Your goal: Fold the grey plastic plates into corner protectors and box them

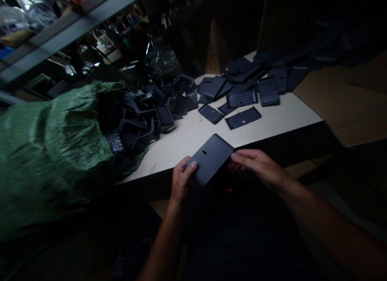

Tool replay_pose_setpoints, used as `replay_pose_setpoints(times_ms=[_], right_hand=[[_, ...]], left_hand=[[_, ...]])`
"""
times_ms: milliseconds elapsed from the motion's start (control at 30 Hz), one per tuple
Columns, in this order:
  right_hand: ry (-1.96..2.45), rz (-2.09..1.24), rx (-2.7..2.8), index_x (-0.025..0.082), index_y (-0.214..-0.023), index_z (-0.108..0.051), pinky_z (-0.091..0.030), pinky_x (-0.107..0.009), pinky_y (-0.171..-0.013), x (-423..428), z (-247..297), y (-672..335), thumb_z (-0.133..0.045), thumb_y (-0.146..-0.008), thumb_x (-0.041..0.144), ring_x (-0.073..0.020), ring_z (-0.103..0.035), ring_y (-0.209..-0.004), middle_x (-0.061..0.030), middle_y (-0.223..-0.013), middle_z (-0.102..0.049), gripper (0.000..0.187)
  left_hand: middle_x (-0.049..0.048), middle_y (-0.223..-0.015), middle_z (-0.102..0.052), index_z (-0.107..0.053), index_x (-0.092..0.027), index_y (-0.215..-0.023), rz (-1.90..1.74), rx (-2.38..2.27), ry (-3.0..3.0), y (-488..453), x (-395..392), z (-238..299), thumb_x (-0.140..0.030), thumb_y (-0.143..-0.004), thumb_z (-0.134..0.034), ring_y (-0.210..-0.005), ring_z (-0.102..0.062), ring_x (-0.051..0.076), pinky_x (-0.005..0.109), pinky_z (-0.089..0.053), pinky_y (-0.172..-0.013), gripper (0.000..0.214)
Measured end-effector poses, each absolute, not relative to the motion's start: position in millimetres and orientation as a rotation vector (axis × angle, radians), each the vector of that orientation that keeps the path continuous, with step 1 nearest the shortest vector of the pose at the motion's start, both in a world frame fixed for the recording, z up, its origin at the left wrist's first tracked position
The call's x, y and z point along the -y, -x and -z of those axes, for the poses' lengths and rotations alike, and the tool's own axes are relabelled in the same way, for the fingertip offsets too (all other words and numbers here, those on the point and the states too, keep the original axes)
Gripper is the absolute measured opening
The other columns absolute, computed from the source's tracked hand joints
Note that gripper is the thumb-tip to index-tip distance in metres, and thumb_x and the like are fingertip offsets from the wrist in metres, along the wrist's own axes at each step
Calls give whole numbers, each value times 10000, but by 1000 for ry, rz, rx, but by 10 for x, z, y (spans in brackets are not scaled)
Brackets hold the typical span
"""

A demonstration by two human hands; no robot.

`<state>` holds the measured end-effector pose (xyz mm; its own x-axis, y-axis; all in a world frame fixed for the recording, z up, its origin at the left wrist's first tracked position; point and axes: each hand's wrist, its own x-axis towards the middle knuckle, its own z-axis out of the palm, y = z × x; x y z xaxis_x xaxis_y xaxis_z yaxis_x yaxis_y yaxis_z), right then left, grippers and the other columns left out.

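A flat dark grey plastic cover (213,158) with a small keyhole-shaped slot is held up in front of the table's near edge. My left hand (182,178) grips its left edge, thumb on top. At its right corner my right hand (256,164) pinches the edge between thumb and fingers; some of those fingers are hidden in shadow. Just beyond, a ribbed black plastic cover (243,118) and a smaller dark cover (211,113) lie on the pale tabletop (178,142).
A green woven sack (57,140) on the left spills black plastic parts (136,115) onto the table. More dark covers (250,69) are heaped at the back right. Brown cardboard (347,99) stands at the right, and a metal shelf beam (66,31) crosses the upper left.
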<state>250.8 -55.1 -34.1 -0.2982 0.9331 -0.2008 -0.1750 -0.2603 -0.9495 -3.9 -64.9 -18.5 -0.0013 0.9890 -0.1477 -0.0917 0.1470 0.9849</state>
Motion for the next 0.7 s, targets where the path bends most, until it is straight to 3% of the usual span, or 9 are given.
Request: replay_pose_setpoints(times_ms=[67,167,300,400,533,700], right_hand=[[956,-1889,942,134,-969,-784,-553,-356,-836,627,342,-2356,-783,-837,603,-224,-726,-834,-105,-931,-782,487],[855,-1896,890,136,-1069,-768,-567,-363,-869,718,316,-2202,-784,-854,546,-241,-737,-911,-90,-982,-787,463],[952,-1618,1546,168,-1056,-782,-560,-331,-764,809,288,-2136,-722,-924,429,-239,-708,-852,-58,-948,-780,299],[917,-1452,1839,192,-1060,-788,-552,-340,-832,846,311,-2084,-715,-932,358,-242,-701,-897,-56,-1025,-773,221],[816,-1551,1588,214,-1210,-745,-523,-342,-990,895,376,-1969,-693,-968,395,-259,-655,-1177,-53,-1246,-724,307],[829,-1430,1391,188,-1177,-738,-521,-331,-993,992,435,-1825,-738,-943,416,-253,-679,-1115,-55,-1166,-752,326]], left_hand=[[-26,-672,-540,-663,-182,-766,-1037,-1194,-1108,39,697,203,-451,-805,-806,-600,-464,120,231,-349,-565,307],[33,-862,-700,-742,-174,-947,-961,-1081,-1111,33,724,207,-479,-809,-792,-751,-612,176,254,-455,-686,338],[91,-935,-778,-731,-176,-1029,-994,-931,-760,-30,657,178,-642,-892,-581,-859,-718,262,339,-535,-779,508],[123,-974,-801,-709,-157,-1023,-859,-892,-703,-103,595,165,-487,-892,-602,-938,-749,297,384,-551,-862,370],[100,-942,-815,-656,-175,-966,-985,-877,-756,-210,604,162,-285,-834,-618,-972,-759,293,404,-542,-927,176],[105,-897,-818,-606,-186,-960,-1147,-789,-849,-304,694,114,-243,-882,-548,-1039,-749,303,457,-532,-976,113]])
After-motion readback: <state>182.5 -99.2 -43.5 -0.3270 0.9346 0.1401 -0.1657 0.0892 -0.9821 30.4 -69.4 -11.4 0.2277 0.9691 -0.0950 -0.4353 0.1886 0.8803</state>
